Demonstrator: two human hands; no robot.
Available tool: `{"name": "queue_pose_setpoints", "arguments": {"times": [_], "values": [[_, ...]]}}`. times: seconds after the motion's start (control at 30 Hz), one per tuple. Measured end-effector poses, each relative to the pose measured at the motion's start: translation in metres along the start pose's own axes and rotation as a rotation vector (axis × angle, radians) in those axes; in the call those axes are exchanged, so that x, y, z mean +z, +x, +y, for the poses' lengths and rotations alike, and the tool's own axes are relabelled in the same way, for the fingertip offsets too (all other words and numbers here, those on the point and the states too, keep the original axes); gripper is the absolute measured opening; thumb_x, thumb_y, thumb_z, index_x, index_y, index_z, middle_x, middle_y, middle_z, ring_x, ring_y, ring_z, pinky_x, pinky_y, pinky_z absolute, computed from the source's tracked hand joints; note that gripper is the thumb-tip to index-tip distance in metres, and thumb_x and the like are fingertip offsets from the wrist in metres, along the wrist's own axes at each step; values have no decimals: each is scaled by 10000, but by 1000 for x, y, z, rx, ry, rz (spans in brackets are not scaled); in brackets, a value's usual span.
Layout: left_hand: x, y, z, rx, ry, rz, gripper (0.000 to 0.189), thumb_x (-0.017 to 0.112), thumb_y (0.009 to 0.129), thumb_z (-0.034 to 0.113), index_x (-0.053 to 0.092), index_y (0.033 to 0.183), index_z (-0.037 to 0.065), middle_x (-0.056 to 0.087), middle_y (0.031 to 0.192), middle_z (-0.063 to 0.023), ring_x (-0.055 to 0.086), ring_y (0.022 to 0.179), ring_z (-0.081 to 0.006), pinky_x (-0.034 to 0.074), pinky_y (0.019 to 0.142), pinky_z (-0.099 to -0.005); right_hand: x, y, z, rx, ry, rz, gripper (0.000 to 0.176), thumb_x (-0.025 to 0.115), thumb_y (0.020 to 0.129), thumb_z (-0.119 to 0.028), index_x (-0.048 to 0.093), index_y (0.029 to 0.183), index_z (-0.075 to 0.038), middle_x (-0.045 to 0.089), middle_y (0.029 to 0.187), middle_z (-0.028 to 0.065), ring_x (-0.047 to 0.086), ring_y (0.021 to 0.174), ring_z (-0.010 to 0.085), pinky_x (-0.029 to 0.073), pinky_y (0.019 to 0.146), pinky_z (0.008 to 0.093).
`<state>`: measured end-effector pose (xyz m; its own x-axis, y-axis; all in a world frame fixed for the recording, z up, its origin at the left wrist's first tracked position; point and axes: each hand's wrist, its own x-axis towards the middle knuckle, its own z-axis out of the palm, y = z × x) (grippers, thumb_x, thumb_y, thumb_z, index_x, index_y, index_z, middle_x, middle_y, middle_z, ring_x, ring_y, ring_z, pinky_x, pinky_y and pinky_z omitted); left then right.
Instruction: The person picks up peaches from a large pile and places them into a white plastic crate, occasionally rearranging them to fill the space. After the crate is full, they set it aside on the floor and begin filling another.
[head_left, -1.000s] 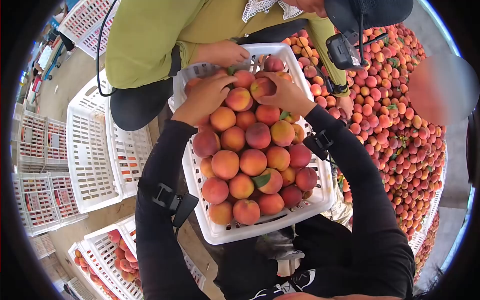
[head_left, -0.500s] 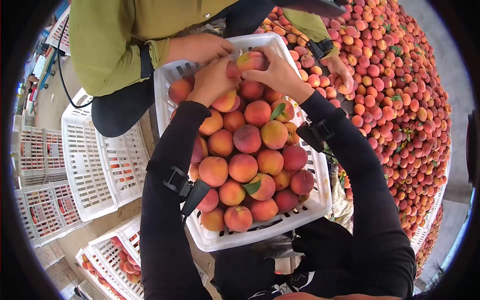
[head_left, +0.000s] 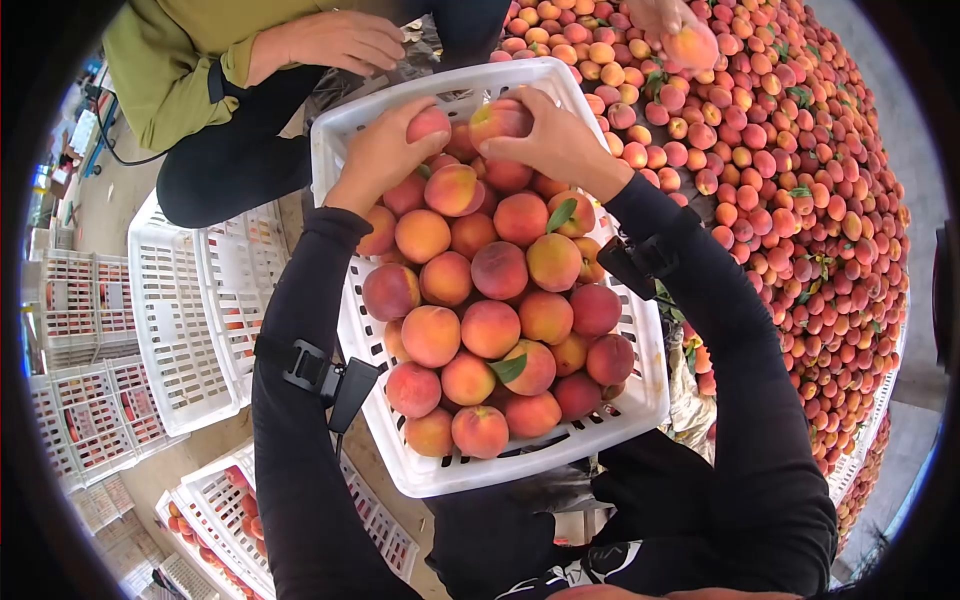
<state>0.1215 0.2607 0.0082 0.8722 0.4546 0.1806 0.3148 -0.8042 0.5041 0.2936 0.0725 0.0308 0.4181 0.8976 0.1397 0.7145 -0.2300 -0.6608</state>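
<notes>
Big loose pile of peaches [head_left: 830, 250] fills the person's right side. White crate [head_left: 440, 485] sits in front of the person, heaped with peaches; looks heavy when loaded, stiff plastic, best lifted by the rim on opposite sides. Co-worker's hand [head_left: 345, 40] is beside the crate's far left corner, apart from the person's own; another bare hand [head_left: 655, 15] has a peach over the pile.

Right hand [head_left: 565, 145]: thumb and fingers spread fairly wide around a red-yellow peach [head_left: 500, 120], at the crate's far end. Left hand [head_left: 382, 150]: narrower grip, thumb and fingers closed on a reddish peach [head_left: 428, 123], just beside the other.

Each peach should be light, firm but easily bruised; fuzzy skin, probably not slippery. Cup around the widest part, gentle pressure, no fingertip digging. Small green leaf [head_left: 509, 368] lies on a near peach; thin, flexible.
</notes>
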Motion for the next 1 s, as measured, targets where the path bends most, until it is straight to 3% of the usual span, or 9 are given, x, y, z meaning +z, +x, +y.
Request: {"name": "queue_pose_setpoints", "arguments": {"times": [0.17,0.27,0.53,0.63,0.7,0.73,0.9,0.97,1.0], "values": [[8,-11,17,-70,98,-82,578,688,892,393,555,1381,113,583,1347,-169,589,1209,-343,479,1001,-395,3,-29,-3,-26,-143,-214,740,721,761,-473,540,1284,18,697,987,234,700,902,372,551,791,448],[25,10,4,28,-74,120,589,691,895,400,554,1377,89,602,1320,-182,601,1202,-323,478,1002,-374,-7,-28,-10,62,-120,-241,756,735,748,-494,545,1275,13,697,989,238,697,915,372,550,803,443],[34,8,48,-217,-479,-138,715,701,833,452,504,1413,83,642,1249,-211,629,1139,-349,487,976,-408,-30,4,11,153,329,156,886,763,728,-537,505,1342,48,648,1209,207,656,1093,284,515,913,358],[27,-22,80,18,-238,-178,685,720,817,396,512,1388,80,647,1205,-212,622,1122,-369,490,959,-432,-16,18,11,94,386,241,891,761,736,-550,506,1346,49,650,1192,214,656,1089,295,512,916,363],[35,-32,77,131,-102,-121,659,724,814,365,521,1370,75,645,1196,-206,617,1124,-370,489,957,-441,-6,26,11,13,151,92,858,750,752,-538,517,1341,42,668,1132,243,670,1062,329,515,928,378],[36,-35,74,242,34,-54,634,728,812,335,530,1352,70,644,1188,-200,611,1126,-371,488,954,-449,3,30,15,-46,-2,57,704,710,804,-466,558,1300,11,687,1047,255,681,995,363,526,893,415],[21,-47,50,135,-229,-8,581,718,839,301,545,1337,56,628,1253,-178,608,1144,-346,481,970,-420,20,14,13,-230,-177,124,463,621,876,-356,618,1218,-45,703,993,192,682,893,366,539,775,469],[7,-53,40,125,-242,50,564,715,847,294,553,1328,49,623,1270,-170,610,1145,-340,480,972,-410,24,-1,11,-219,-133,-6,471,602,907,-329,578,1328,-119,668,947,154,670,805,320,537,747,426],[-3,-56,37,70,-216,14,540,697,875,259,545,1346,42,592,1329,-172,564,1228,-326,441,1033,-392,22,-9,-5,-96,-333,-116,442,592,915,-342,582,1291,-110,650,1036,165,655,925,346,539,799,438]]}}
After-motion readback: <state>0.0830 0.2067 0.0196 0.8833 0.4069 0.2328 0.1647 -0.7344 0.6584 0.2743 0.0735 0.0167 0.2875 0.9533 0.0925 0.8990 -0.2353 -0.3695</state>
